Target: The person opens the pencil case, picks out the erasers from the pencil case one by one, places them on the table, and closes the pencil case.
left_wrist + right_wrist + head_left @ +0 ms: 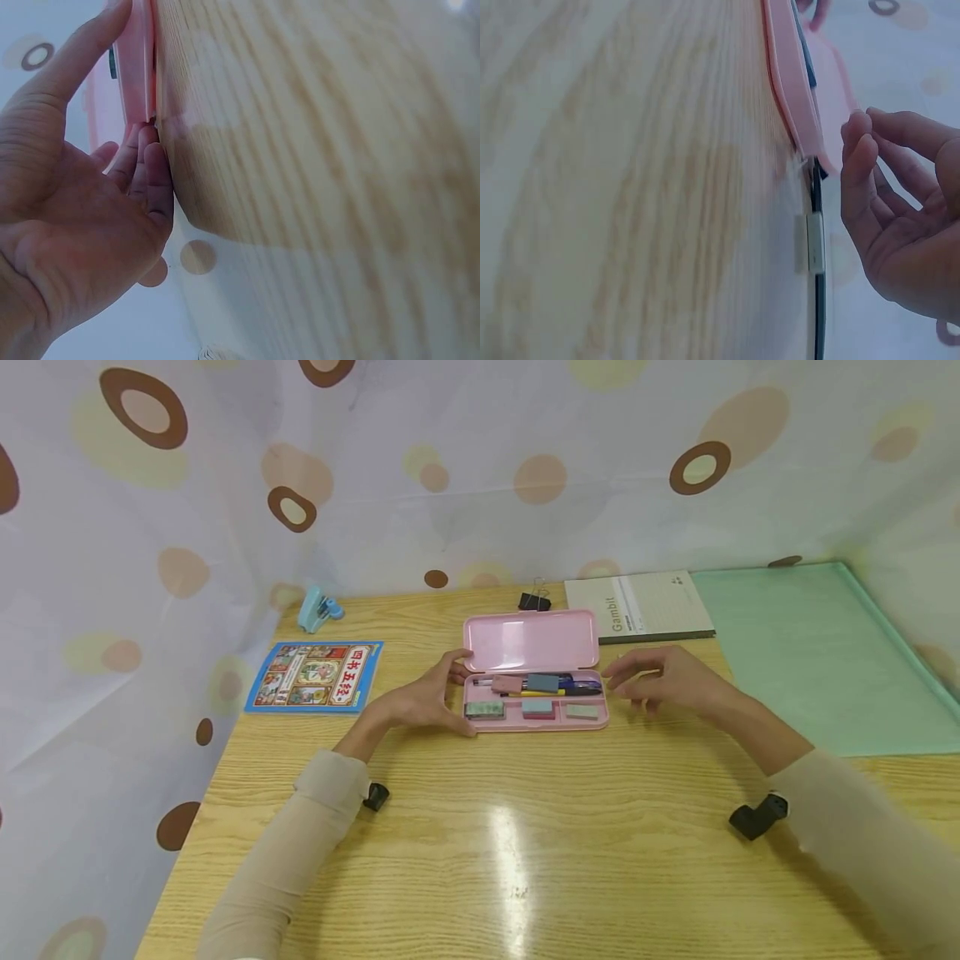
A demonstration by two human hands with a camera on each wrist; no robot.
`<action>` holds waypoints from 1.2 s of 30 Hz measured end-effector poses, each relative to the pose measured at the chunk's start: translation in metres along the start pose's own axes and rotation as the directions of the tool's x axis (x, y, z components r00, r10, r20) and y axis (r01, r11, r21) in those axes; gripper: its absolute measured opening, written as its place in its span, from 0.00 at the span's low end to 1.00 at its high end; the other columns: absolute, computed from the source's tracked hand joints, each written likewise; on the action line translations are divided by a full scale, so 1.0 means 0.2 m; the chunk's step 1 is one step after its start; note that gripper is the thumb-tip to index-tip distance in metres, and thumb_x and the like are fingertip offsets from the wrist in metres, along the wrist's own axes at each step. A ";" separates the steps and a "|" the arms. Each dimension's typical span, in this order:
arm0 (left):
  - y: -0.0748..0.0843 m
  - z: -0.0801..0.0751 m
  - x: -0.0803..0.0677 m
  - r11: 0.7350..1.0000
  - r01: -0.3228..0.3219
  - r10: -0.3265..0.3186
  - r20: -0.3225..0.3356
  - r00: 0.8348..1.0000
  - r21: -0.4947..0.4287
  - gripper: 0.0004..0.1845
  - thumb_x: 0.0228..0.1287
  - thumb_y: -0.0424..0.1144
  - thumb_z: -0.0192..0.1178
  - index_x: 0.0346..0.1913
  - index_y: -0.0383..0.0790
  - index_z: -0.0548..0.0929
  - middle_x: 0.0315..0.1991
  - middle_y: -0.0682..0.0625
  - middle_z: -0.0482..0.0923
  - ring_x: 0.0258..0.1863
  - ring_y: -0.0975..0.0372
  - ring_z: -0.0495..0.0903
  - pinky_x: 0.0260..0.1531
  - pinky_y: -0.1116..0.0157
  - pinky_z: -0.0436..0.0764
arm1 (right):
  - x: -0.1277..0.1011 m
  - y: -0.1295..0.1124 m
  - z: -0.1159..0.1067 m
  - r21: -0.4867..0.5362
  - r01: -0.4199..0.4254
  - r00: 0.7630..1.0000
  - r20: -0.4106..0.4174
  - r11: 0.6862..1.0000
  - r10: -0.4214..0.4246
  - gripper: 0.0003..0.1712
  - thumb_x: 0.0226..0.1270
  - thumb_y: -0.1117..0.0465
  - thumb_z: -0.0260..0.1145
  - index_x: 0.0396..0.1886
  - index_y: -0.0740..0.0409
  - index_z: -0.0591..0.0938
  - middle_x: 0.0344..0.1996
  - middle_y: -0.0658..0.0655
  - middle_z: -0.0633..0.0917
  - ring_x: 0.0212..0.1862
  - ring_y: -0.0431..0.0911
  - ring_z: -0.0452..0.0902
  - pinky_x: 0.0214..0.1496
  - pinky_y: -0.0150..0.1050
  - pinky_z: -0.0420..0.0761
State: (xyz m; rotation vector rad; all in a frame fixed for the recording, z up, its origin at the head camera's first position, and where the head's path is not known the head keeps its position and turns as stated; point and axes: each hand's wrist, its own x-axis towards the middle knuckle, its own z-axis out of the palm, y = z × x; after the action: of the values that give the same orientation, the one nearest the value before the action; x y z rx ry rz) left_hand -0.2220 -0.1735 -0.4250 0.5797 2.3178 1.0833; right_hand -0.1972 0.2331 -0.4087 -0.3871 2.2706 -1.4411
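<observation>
Both hands forward, forearms resting low.
Left hand (427, 697) fingers straight, thumb spread wide; right hand (663, 681) hovers, fingers loosely bent, holding nothing.

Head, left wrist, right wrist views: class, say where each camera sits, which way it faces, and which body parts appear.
Head: worn on the head, looking forward and down at the table; shows both forearms, left hand and right hand.
Left wrist: low beside the tabletop; shows the left hand against the pink pencil case.
Right wrist: low beside the tabletop; shows the right hand near the case.
Shared: all three show the pink pencil case.
</observation>
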 end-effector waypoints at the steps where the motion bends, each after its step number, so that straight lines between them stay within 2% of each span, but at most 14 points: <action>1: 0.00 0.00 0.00 1.000 -0.001 0.001 0.001 1.000 -0.001 0.66 0.49 0.42 0.83 0.82 0.49 0.44 0.72 0.45 0.62 0.72 0.53 0.62 0.77 0.55 0.60 | 0.00 -0.01 0.02 -0.001 0.005 1.000 0.016 1.000 -0.005 0.19 0.73 0.61 0.69 0.61 0.61 0.83 0.52 0.64 0.86 0.34 0.52 0.84 0.33 0.43 0.86; 4: 0.01 0.00 0.00 1.000 0.003 -0.003 0.001 1.000 0.001 0.66 0.49 0.42 0.83 0.82 0.49 0.44 0.72 0.45 0.62 0.72 0.53 0.62 0.77 0.55 0.60 | -0.01 -0.04 0.06 -0.020 0.014 0.998 0.059 1.000 -0.013 0.17 0.72 0.61 0.71 0.58 0.60 0.85 0.51 0.63 0.88 0.32 0.53 0.84 0.32 0.44 0.85; 8: 0.01 0.00 0.00 1.000 0.004 -0.004 0.001 1.000 0.006 0.66 0.49 0.42 0.83 0.82 0.49 0.44 0.72 0.45 0.61 0.72 0.53 0.62 0.77 0.55 0.60 | -0.02 -0.07 0.11 -0.098 0.020 0.997 0.080 0.995 -0.012 0.15 0.71 0.60 0.72 0.55 0.57 0.87 0.51 0.60 0.88 0.32 0.52 0.84 0.30 0.42 0.85; 12: 0.01 0.00 0.00 1.000 -0.002 0.002 0.003 1.000 0.004 0.66 0.49 0.42 0.83 0.82 0.48 0.43 0.72 0.44 0.61 0.72 0.53 0.62 0.77 0.54 0.60 | -0.03 -0.11 0.14 -0.188 0.015 0.997 0.076 0.982 -0.001 0.14 0.72 0.61 0.71 0.54 0.57 0.88 0.43 0.58 0.90 0.30 0.50 0.83 0.28 0.40 0.84; 16: 0.00 0.00 0.00 1.000 0.000 0.000 0.003 1.000 0.008 0.66 0.50 0.42 0.83 0.82 0.48 0.43 0.72 0.44 0.61 0.72 0.53 0.62 0.78 0.55 0.60 | -0.03 -0.12 0.15 -0.185 0.012 0.995 0.103 0.983 0.008 0.14 0.72 0.62 0.69 0.54 0.61 0.88 0.35 0.58 0.90 0.30 0.50 0.83 0.27 0.41 0.84; 20: 0.00 0.00 0.00 1.000 0.003 -0.003 0.000 1.000 0.016 0.66 0.50 0.42 0.83 0.82 0.48 0.43 0.72 0.45 0.62 0.72 0.54 0.63 0.77 0.56 0.60 | -0.04 -0.11 0.16 -0.165 0.014 0.993 0.122 0.986 0.006 0.14 0.73 0.62 0.68 0.55 0.61 0.87 0.33 0.59 0.89 0.30 0.50 0.82 0.26 0.41 0.84; 27: 0.00 0.00 0.00 1.000 0.005 -0.005 -0.006 1.000 0.026 0.65 0.50 0.43 0.83 0.82 0.49 0.44 0.71 0.46 0.62 0.71 0.54 0.63 0.77 0.56 0.60 | -0.03 -0.11 0.18 -0.193 0.017 0.997 0.079 0.981 -0.002 0.15 0.72 0.63 0.70 0.56 0.62 0.87 0.41 0.59 0.90 0.26 0.51 0.85 0.22 0.41 0.83; 32: 0.00 0.00 0.00 1.000 0.003 -0.003 -0.004 1.000 0.022 0.66 0.49 0.42 0.83 0.82 0.49 0.44 0.71 0.45 0.62 0.71 0.54 0.63 0.77 0.56 0.61 | -0.01 -0.10 0.23 -0.182 0.027 0.998 0.063 0.983 -0.016 0.13 0.73 0.65 0.68 0.54 0.63 0.87 0.29 0.60 0.89 0.22 0.53 0.84 0.18 0.38 0.79; 36: 0.00 0.00 0.00 1.000 0.004 -0.004 -0.001 1.000 0.014 0.66 0.49 0.42 0.84 0.82 0.49 0.44 0.71 0.45 0.62 0.71 0.54 0.63 0.77 0.55 0.61 | 0.00 -0.08 0.26 -0.189 0.028 0.999 0.022 0.982 -0.024 0.11 0.74 0.66 0.67 0.52 0.61 0.87 0.29 0.59 0.86 0.19 0.52 0.82 0.15 0.39 0.78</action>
State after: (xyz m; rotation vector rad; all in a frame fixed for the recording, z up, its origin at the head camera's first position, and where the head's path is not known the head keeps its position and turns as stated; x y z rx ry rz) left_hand -0.2227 -0.1737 -0.4253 0.5797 2.3284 1.0667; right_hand -0.1719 0.1841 -0.4135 -0.4879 2.4025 -1.2313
